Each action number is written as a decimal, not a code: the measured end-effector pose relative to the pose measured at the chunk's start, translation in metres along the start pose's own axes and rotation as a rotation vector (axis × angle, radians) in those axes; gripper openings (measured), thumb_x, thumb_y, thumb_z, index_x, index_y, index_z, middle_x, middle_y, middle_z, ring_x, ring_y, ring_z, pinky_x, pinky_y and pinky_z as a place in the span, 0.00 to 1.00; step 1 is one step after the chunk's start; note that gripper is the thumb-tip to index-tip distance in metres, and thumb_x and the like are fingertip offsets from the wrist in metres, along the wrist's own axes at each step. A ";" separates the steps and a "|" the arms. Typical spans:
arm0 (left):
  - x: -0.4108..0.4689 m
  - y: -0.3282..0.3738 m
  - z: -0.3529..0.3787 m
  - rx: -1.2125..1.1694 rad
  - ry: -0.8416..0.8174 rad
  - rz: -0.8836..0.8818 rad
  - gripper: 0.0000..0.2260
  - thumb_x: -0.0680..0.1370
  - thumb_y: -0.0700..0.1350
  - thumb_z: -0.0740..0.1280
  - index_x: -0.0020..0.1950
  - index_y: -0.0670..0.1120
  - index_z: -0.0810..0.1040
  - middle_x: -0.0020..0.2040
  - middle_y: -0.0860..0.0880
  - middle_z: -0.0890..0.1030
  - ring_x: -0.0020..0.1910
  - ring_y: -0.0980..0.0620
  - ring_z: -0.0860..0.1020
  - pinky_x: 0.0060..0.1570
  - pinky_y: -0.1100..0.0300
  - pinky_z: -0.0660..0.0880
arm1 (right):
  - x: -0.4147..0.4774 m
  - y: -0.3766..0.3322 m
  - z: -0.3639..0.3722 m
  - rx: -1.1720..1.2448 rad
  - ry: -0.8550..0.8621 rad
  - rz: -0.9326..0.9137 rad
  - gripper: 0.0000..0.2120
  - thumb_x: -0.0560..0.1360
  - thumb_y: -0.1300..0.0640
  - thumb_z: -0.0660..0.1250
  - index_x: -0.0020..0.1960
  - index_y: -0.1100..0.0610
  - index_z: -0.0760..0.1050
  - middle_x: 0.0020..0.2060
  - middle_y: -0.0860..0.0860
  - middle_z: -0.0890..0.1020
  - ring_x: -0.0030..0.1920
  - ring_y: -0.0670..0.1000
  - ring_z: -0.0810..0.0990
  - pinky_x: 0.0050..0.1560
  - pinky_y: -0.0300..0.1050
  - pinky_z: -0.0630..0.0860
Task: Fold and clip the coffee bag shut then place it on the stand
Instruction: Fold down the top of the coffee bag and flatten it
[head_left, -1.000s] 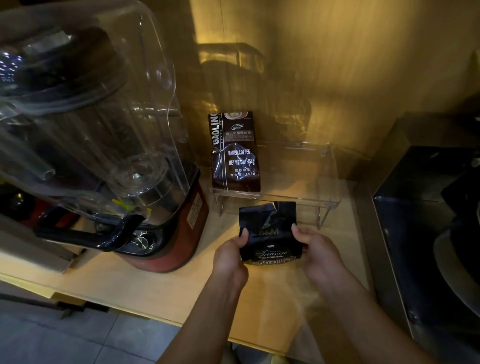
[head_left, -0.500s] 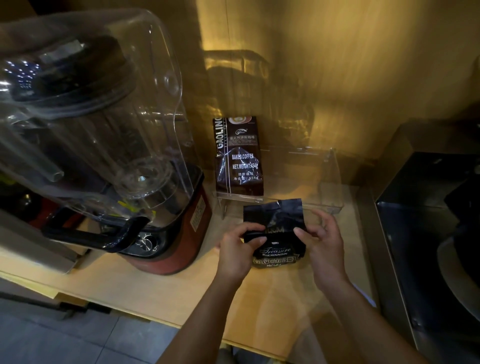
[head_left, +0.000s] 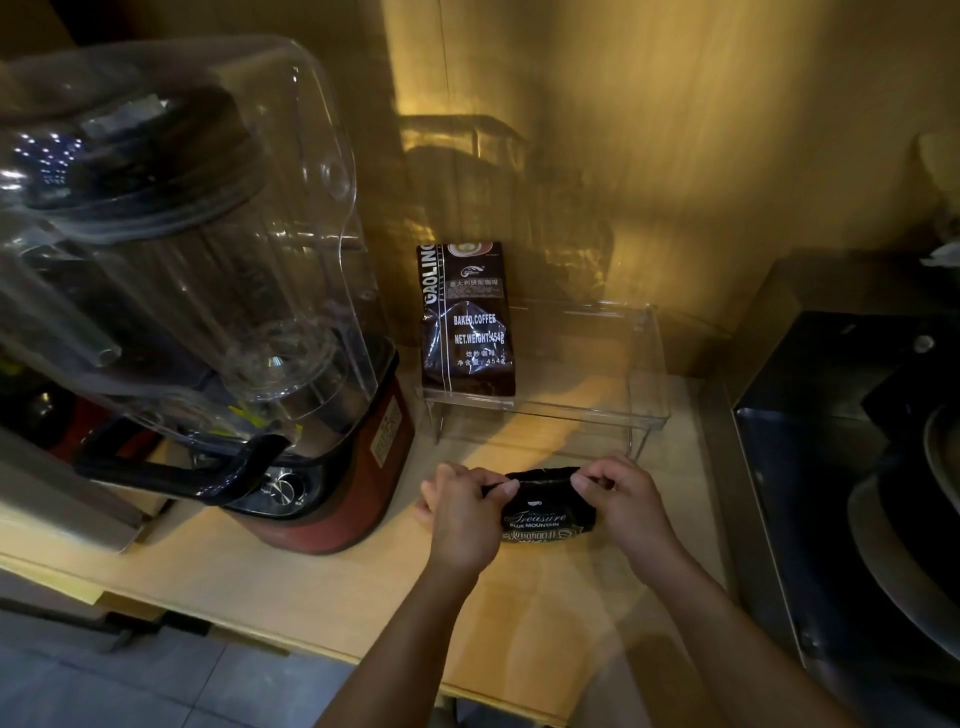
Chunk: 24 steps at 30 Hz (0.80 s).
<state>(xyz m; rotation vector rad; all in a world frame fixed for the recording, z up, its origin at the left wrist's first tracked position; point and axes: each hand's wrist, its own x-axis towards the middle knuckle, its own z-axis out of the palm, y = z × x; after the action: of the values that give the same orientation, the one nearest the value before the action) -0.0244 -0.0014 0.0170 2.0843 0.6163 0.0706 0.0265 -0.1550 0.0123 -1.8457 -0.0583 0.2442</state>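
A small black coffee bag (head_left: 543, 512) with gold "Treasure Blue Mountain" lettering stands on the wooden counter in front of the clear acrylic stand (head_left: 582, 415). Its top is folded down toward me. My left hand (head_left: 460, 506) pinches the folded top at its left corner and my right hand (head_left: 621, 499) pinches the right corner. No clip shows anywhere in view. A taller brown "Gaolin" coffee bag (head_left: 467, 317) stands upright on the left part of the stand.
A large blender with a clear cover and red base (head_left: 322, 483) fills the left side, close to my left hand. A dark metal box (head_left: 841, 467) borders the counter on the right. The counter's front edge (head_left: 322, 642) runs below my forearms.
The bag's upright top has been folded down toward me, so the bag looks shorter. Both hands have moved from its sides up to the top corners.
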 end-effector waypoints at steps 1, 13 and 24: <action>-0.001 0.001 0.000 -0.041 -0.037 -0.071 0.06 0.74 0.49 0.67 0.41 0.51 0.81 0.50 0.47 0.72 0.54 0.48 0.65 0.62 0.45 0.62 | 0.000 -0.003 0.000 0.055 -0.041 0.077 0.12 0.71 0.64 0.66 0.31 0.53 0.76 0.37 0.51 0.74 0.44 0.54 0.73 0.45 0.47 0.70; -0.009 0.006 -0.001 -0.023 0.043 0.104 0.04 0.72 0.49 0.70 0.37 0.57 0.81 0.44 0.57 0.75 0.50 0.57 0.66 0.49 0.55 0.54 | -0.006 -0.022 0.023 -0.690 -0.128 -0.507 0.05 0.72 0.55 0.65 0.44 0.55 0.78 0.44 0.48 0.82 0.50 0.49 0.73 0.45 0.41 0.50; -0.006 -0.008 -0.002 -0.331 -0.045 -0.137 0.07 0.71 0.46 0.71 0.33 0.52 0.82 0.43 0.41 0.83 0.57 0.33 0.73 0.57 0.36 0.72 | 0.005 -0.008 0.004 -0.288 -0.127 0.156 0.08 0.69 0.50 0.70 0.30 0.47 0.78 0.48 0.56 0.80 0.59 0.60 0.66 0.54 0.49 0.65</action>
<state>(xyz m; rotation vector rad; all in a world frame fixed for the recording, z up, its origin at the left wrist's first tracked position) -0.0333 0.0016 0.0128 1.7167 0.6700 0.0432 0.0313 -0.1484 0.0180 -2.1218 -0.0392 0.4825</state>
